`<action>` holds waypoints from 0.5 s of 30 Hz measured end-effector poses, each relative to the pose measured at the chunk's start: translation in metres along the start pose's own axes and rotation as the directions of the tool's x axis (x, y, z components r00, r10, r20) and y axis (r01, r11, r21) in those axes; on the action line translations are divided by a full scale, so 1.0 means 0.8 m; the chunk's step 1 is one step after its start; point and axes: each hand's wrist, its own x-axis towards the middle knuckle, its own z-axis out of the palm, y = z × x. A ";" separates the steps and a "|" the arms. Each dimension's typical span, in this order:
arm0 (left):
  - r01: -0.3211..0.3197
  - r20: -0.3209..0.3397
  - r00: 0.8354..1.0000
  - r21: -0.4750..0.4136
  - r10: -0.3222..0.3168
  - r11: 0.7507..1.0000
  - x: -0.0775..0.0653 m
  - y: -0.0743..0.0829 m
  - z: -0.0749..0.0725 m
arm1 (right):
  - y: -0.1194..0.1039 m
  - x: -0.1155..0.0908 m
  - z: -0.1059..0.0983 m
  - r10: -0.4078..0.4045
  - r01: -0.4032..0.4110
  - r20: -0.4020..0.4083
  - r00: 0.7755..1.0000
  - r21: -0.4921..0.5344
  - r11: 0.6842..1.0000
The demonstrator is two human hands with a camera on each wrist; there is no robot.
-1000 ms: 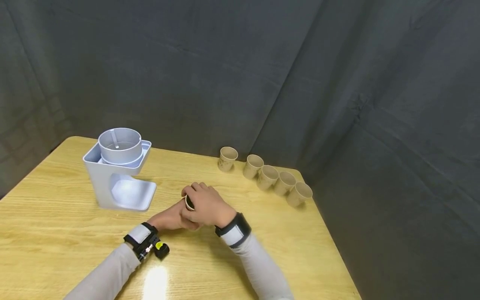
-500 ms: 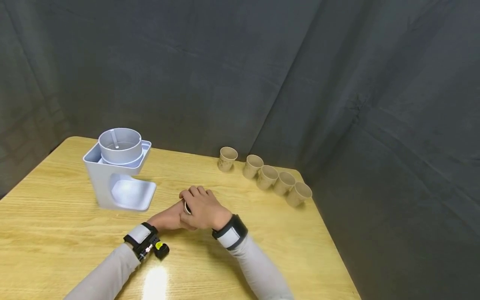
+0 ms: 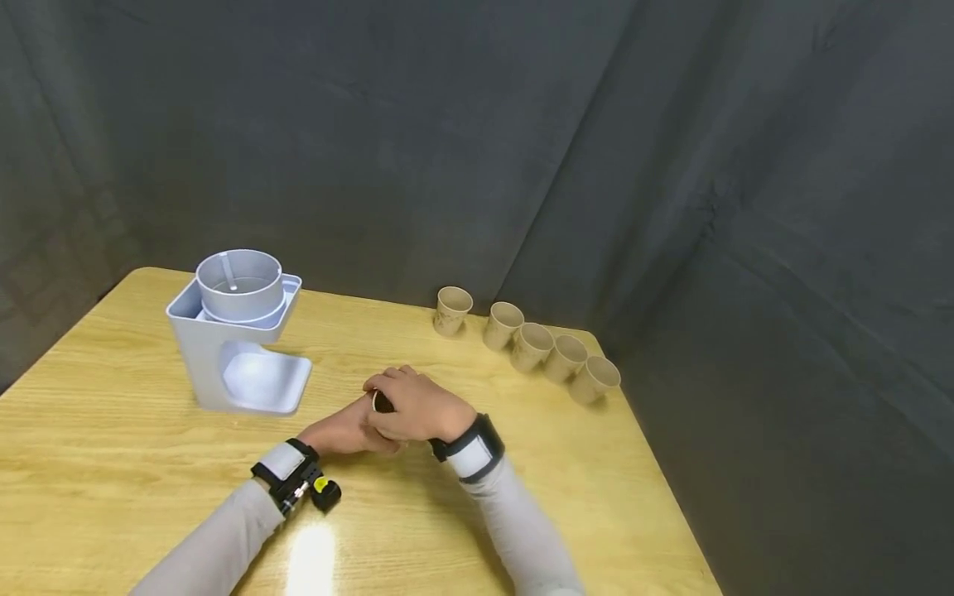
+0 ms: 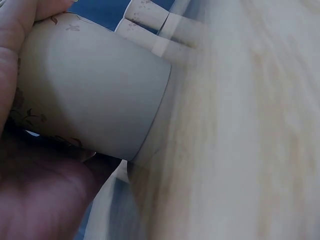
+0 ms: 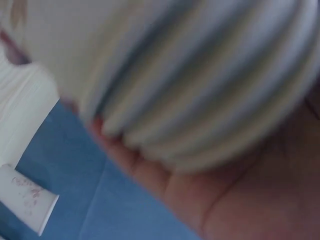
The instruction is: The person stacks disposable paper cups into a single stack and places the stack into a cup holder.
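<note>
A stack of nested paper cups (image 5: 200,85) is held between both hands, several rims showing in the right wrist view. My left hand (image 3: 346,429) grips the lower part, where the bottom cup (image 4: 100,85) shows pale sides with small flower prints in the left wrist view. From above, my right hand (image 3: 425,407) curls around the rim end, its palm (image 5: 250,200) against the rims. Between the hands in the head view, a dark opening of the top cup (image 3: 383,402) shows. Most of the stack is hidden by the fingers there.
A white stand (image 3: 201,364) with a round tub (image 3: 238,302) on top and a flat base tray (image 3: 272,385) stands at left. Several single paper cups (image 3: 452,313) line the back right of the wooden table (image 3: 596,497). Dark curtains (image 3: 373,149) hang behind.
My right hand shifts slightly left around the stack, then back right. The left hand stays almost in place. The standing cups and the white stand have not moved on the table.
</note>
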 end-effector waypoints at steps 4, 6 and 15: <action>-0.002 -0.008 1.000 -0.128 0.001 0.992 0.005 -0.002 0.004 | 0.021 0.002 -0.010 -0.055 0.064 -0.061 0.997 0.145 0.987; 0.012 -0.024 1.000 -0.146 -0.015 0.989 0.006 -0.003 0.005 | 0.033 0.005 -0.015 -0.053 0.071 -0.102 0.993 0.181 0.981; 0.004 -0.078 0.997 -0.154 -0.017 0.988 0.008 -0.002 0.009 | 0.090 0.028 -0.027 0.052 0.026 -0.298 0.953 0.252 0.967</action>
